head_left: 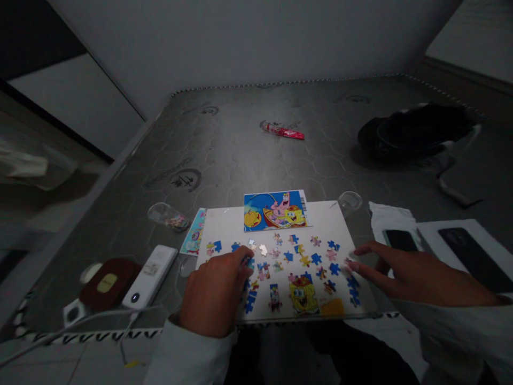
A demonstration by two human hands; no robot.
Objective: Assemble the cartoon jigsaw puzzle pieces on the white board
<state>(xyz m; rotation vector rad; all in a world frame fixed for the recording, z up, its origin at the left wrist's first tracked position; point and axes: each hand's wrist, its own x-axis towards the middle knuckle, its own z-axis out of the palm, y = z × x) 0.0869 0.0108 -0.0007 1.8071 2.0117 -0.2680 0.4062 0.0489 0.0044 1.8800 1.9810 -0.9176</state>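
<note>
Jigsaw puzzle pieces [287, 256] lie scattered on a white board [224, 216]. A joined cartoon section with a yellow sponge figure [303, 295] rests near the board's front edge. At the back of the board lies a picture card [276, 211] of the cartoon. My left hand [214, 289] is over the board's left side, fingers curled by some blue pieces; what it pinches, if anything, is hidden. On the right edge, my right hand [395, 270] has thumb and forefinger closing on a small pinkish puzzle piece [349, 262]. Joined blue pieces [353, 291] lie just below it.
Left of the board are a clear cup with pieces [168, 216], a white power bank [150, 277] and a brown case [109, 284]. A phone [476, 256] on a white box and a clear cup [350, 201] are rightward. Farther back lie a red packet [282, 130] and a black bag [417, 131].
</note>
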